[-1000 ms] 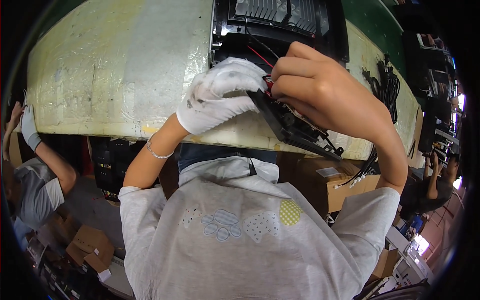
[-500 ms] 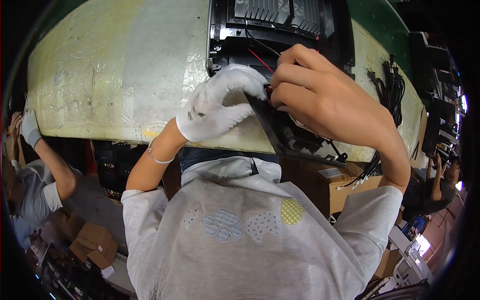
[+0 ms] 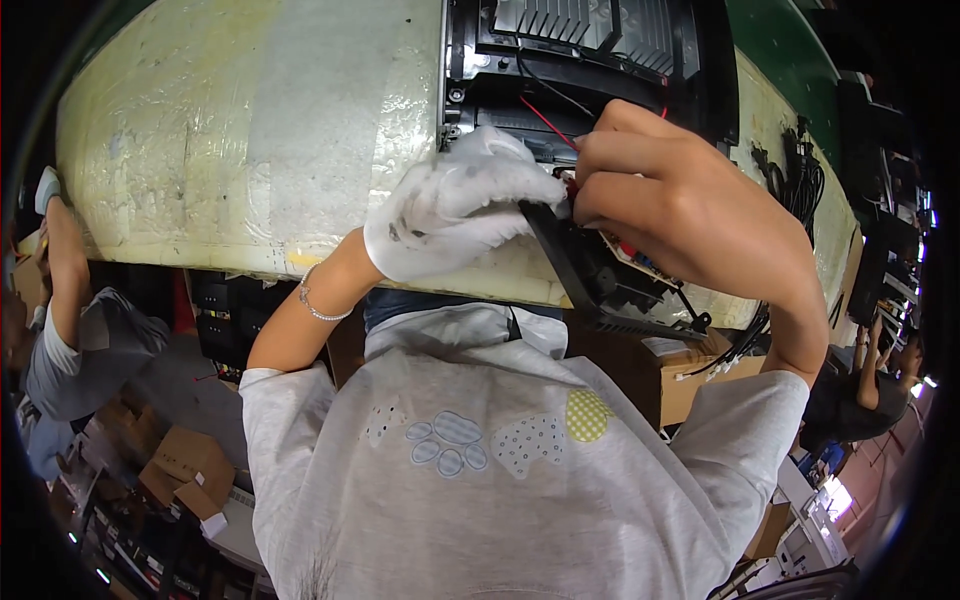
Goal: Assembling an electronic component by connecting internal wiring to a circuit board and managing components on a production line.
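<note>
Black plastic electronics housing [image 3: 600, 275], long and tilted, sits at the near edge of the workbench, one end raised toward the person's chest. Both hands meet at its upper end. Compared with half a second ago, the hands have drawn closer together over the same spot and the housing has barely shifted. The left hand [image 3: 455, 205], in a white fabric glove with grey smudges, curls its fingers together and presses against the top edge of the housing. The right hand [image 3: 650, 195], bare, has fingertips pinched together on thin red wires [image 3: 548, 122] at that edge; the exact contact point is hidden behind the knuckles.

Just beyond the hands lies a larger open black device chassis [image 3: 590, 60] with a ribbed grey metal heat sink [image 3: 575, 20] inside it, and black wires trail across it. A silver bracelet [image 3: 312, 305] circles the left wrist. The right forearm covers much of the tilted housing's far side.

Underneath is a pale yellowish, worn padded workbench surface [image 3: 220, 140]. A bundle of black cables [image 3: 795, 175] lies at its right end. Brown cardboard boxes [image 3: 185, 465] stand on the floor below left. Another person in a grey sleeve [image 3: 85, 345] works at far left, one at far right.
</note>
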Available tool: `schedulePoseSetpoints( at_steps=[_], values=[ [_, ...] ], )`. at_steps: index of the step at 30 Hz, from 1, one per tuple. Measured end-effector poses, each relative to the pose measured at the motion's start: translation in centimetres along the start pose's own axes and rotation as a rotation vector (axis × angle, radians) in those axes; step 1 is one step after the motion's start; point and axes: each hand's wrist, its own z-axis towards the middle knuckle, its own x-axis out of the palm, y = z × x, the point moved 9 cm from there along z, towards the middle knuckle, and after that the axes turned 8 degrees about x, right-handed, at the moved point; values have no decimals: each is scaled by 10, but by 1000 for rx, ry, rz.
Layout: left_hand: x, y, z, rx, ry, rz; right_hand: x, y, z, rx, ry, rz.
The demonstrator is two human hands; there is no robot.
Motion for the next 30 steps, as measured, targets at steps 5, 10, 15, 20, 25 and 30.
schedulePoseSetpoints(
  at_steps=[5,10,15,20,25,30],
  values=[
    [6,-10,6,158,56,90,-2,-4,-2,17,-11,54],
    [6,-6,5,-28,88,94,0,-2,3,1,97,8],
    [7,5,0,-166,54,-60,1,3,8,43,64,-36],
    [5,-1,1,-73,82,114,2,5,6,23,-6,-25],
    [6,-4,4,-14,56,129,7,2,5,37,32,-80],
    [8,6,-6,-114,-39,-75,5,-6,11,94,12,-125]
  ],
)
